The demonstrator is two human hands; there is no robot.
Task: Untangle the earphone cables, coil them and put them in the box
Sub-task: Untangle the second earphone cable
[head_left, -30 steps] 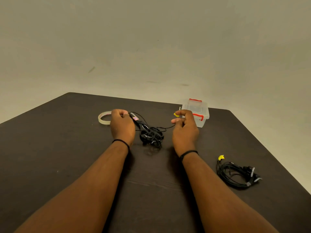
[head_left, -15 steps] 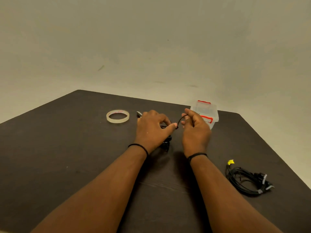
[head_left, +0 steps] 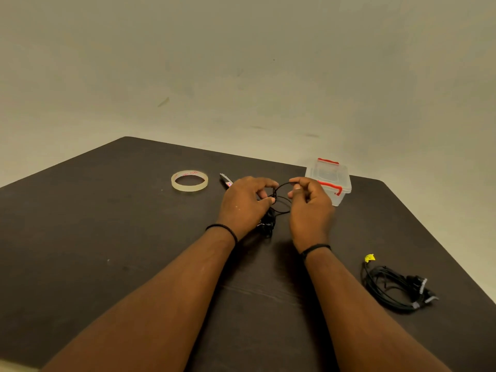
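Mid-tabletop, the black cable [head_left: 279,202] loops between both hands, its tangle resting on the table [head_left: 80,237]. The left hand [head_left: 245,204] pinches it at thumb and fingertip; the right hand [head_left: 311,208] pinches the loop's top. The clear box [head_left: 328,175], lid on with red clasps, sits at the far edge; its contents cannot be told. A second cable bundle [head_left: 397,288] lies near the right edge, a tape roll [head_left: 189,180] farther left.

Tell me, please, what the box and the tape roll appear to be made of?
Box: clear, glossy plastic by the look, see-through walls, red clip handles. Tape roll: translucent yellowish adhesive film, probably on a pale card core with red print.
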